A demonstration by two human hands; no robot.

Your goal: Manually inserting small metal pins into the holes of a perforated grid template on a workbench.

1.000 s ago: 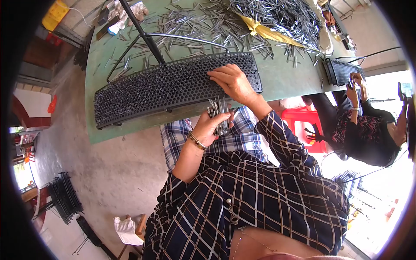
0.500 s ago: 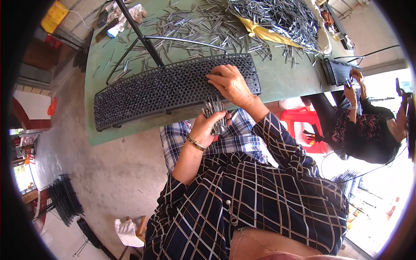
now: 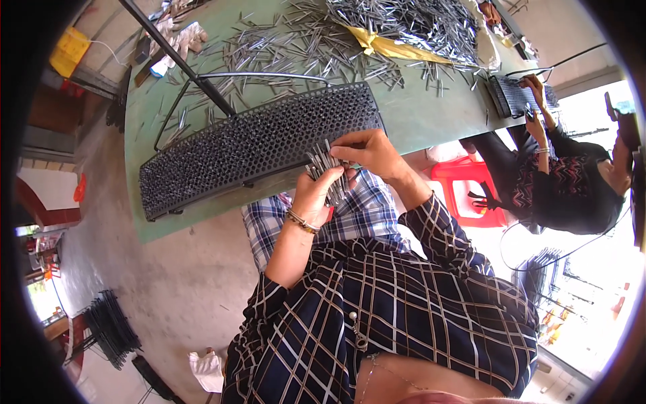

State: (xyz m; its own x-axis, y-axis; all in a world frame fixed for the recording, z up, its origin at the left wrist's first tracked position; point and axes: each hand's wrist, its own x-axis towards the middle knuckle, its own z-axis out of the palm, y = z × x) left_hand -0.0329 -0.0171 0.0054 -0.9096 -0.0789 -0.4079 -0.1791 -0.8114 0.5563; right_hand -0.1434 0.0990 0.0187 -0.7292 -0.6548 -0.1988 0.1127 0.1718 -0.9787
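Note:
My left hand (image 3: pixel 313 196) is closed around a bundle of thin dark-grey metal strips (image 3: pixel 324 161), whose ends fan out above the thumb. At the bundle's right side is my right hand (image 3: pixel 375 153), thumb and fingertips pinched on the strips; exactly how many it grips cannot be made out. Just beyond both hands lies a long black perforated panel (image 3: pixel 256 138), tilted along the table's near edge. Strips stand packed in its holes over the left and middle, while the holes at its right end look open.
Loose strips (image 3: pixel 296 47) cover the green table (image 3: pixel 431 118), with a large heap (image 3: pixel 410 27) and yellow cloth (image 3: pixel 397 50) at the back. A black bar (image 3: pixel 178 57) rises from the panel. At right, a co-worker (image 3: pixel 572 178) handles another panel (image 3: pixel 511 94) near a red stool (image 3: pixel 464 192).
My right hand has come back from the panel's right end to the bundle in my left hand. The whole view has shifted slightly; the left hand still grips the strips.

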